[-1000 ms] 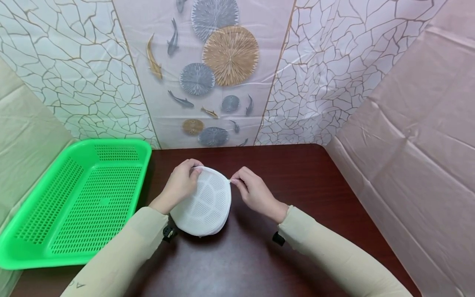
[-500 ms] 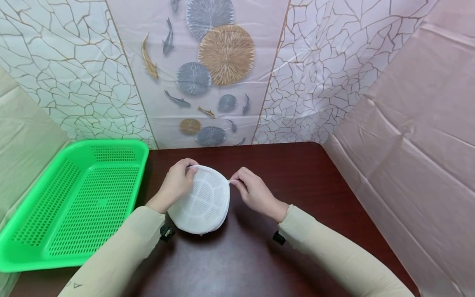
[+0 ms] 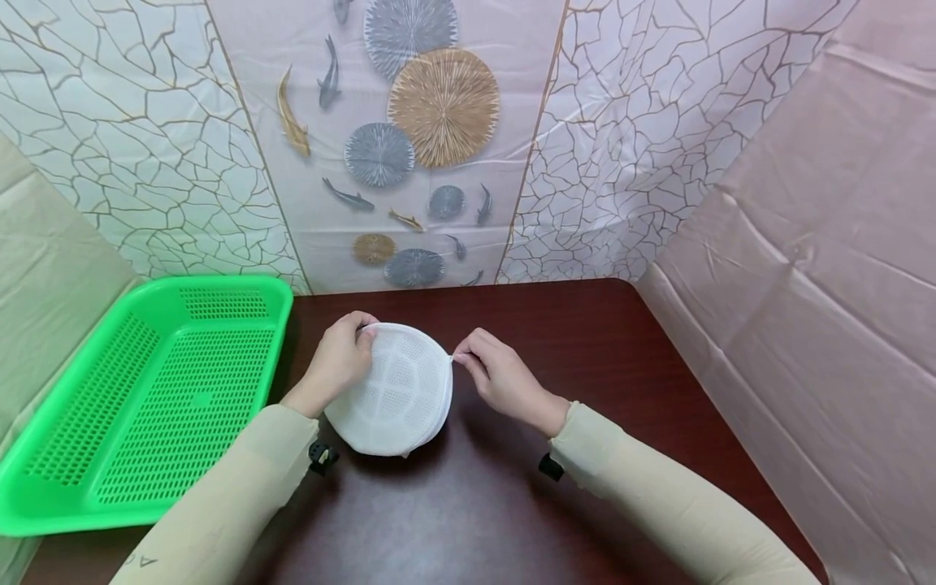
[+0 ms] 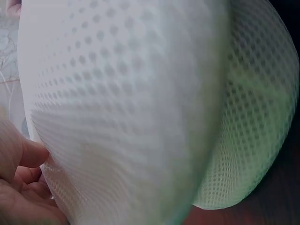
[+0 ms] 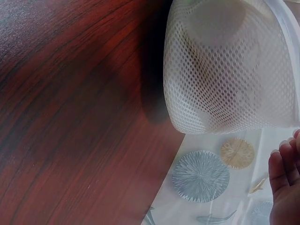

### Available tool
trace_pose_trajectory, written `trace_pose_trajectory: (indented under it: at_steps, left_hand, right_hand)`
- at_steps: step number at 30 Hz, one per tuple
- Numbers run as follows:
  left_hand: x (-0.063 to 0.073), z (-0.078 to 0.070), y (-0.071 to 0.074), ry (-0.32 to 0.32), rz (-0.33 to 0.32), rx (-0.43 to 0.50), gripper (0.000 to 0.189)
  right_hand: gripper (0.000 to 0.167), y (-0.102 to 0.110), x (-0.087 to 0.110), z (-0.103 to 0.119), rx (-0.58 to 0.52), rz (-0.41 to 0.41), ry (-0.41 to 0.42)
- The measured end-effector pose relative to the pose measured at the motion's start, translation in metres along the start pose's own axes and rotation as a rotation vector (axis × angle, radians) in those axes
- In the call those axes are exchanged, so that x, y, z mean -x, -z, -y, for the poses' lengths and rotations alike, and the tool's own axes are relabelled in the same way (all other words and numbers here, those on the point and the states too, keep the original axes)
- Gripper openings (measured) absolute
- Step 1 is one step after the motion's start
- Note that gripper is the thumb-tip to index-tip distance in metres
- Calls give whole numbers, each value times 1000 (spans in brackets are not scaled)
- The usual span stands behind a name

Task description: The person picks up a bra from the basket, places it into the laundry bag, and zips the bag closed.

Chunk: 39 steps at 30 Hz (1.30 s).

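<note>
A round white mesh laundry bag [image 3: 398, 394] is held up at a tilt over the table, its ribbed top facing the head camera. My left hand [image 3: 338, 357] grips the far left part of its rim, thumb on top. In the left wrist view, the bag's netting [image 4: 117, 93] fills most of the picture, and the thumb [image 4: 33, 153] presses its edge. My right hand [image 3: 500, 378] pinches the small zipper pull at the bag's right edge. The right wrist view shows the bag's mesh side [image 5: 215, 79] and a smooth white band along its rim, with fingers [image 5: 280, 173] below.
A green perforated plastic basket [image 3: 281, 357] stands at the left of the dark reddish-brown table [image 3: 585, 325]. Patterned cloth [image 3: 621, 162] hangs behind the table, and plain pinkish cloth [image 3: 826, 268] bounds its right side. Black straps [image 3: 323, 457] show at both wrists.
My left hand has shifted a little to the left, taking the bag's left side with it and turning the bag slightly. My right hand stays nearly in place at the right edge.
</note>
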State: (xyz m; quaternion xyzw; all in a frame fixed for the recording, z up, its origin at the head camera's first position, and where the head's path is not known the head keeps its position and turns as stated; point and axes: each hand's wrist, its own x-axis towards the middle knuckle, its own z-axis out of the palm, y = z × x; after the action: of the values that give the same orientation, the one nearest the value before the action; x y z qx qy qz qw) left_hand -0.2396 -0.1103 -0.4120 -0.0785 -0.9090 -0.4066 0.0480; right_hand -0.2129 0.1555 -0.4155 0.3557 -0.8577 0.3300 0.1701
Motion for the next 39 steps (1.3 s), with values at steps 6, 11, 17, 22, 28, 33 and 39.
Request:
trace_pose_trajectory:
  at_steps: [6,11,17,22,28,33,39]
  left_hand:
    - [-1,4,2,19,-12,12,18]
    - [-1,2,2,-4,-30,15,18]
    - [0,-2,0,-32,-53,42,20]
    - [2,-8,-3,-120,-87,41,25]
    - [5,-25,-11,-346,-104,-44,31]
    - [8,-38,-17,-519,-11,-95,34]
    - [10,-44,-22,-601,92,-185,33]
  right_hand:
    - [6,2,1,-2,4,0,-2]
    - [5,2,0,-2,3,-8,-1]
    - [5,1,-1,-2,-6,-19,-6]
    - [6,1,-1,-3,-3,-10,-13]
    - [5,1,-1,-3,-6,-16,-13]
    - [4,1,-2,-2,-6,-14,-7]
    - [6,1,-2,-2,-15,1,-5]
